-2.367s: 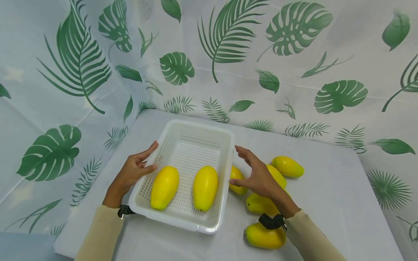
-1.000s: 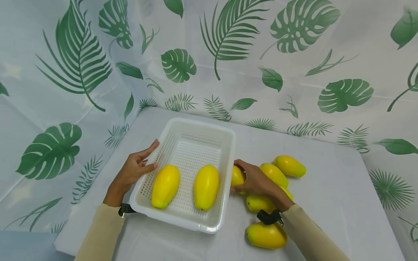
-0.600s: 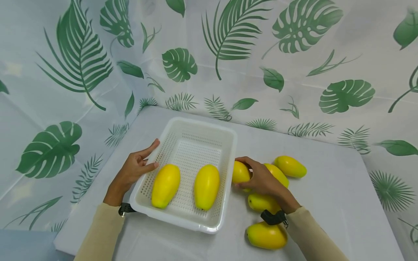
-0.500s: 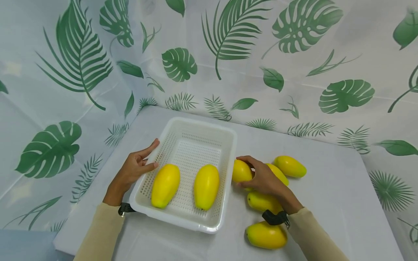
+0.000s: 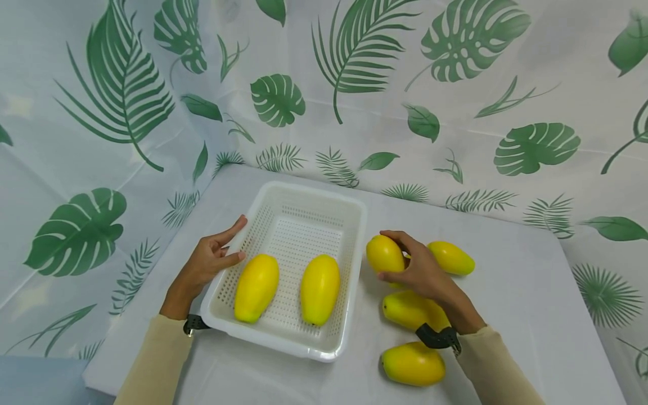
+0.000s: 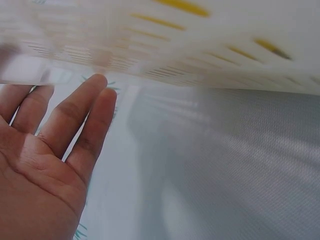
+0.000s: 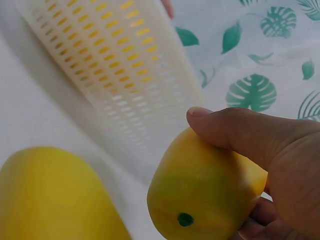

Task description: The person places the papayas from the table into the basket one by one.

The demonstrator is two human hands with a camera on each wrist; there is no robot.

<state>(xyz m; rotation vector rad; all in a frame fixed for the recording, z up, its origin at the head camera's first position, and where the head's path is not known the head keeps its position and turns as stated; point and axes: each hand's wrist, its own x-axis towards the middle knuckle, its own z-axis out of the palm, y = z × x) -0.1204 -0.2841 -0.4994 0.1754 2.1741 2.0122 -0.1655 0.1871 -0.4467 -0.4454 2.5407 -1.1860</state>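
Observation:
My left hand [image 5: 207, 264] holds the left rim of a white perforated plastic basket [image 5: 304, 350], thumb over the edge. In the left wrist view its fingers [image 6: 92, 135] extend under the rim. Two yellow mangoes lie in the basket, a left mango [image 5: 256, 288] and a right mango [image 5: 320, 289]. Just right of the basket, my right hand [image 5: 425, 270] grips another mango [image 5: 385, 254] between thumb and fingers. The right wrist view shows this held mango [image 7: 200, 195] end-on, a dark green stem spot facing the camera.
On the white table [image 5: 516, 315], right of the basket, lie a front mango [image 5: 414, 364], a middle mango [image 5: 412, 309] and a back mango [image 5: 452, 259]. One more is mostly hidden behind the right hand. A leaf-print backdrop [image 5: 369, 129] rises behind the table.
My right hand reached toward the mango beside the basket, took hold of it, and has drawn it up and to the right, away from the basket wall. The left hand stays at the rim.

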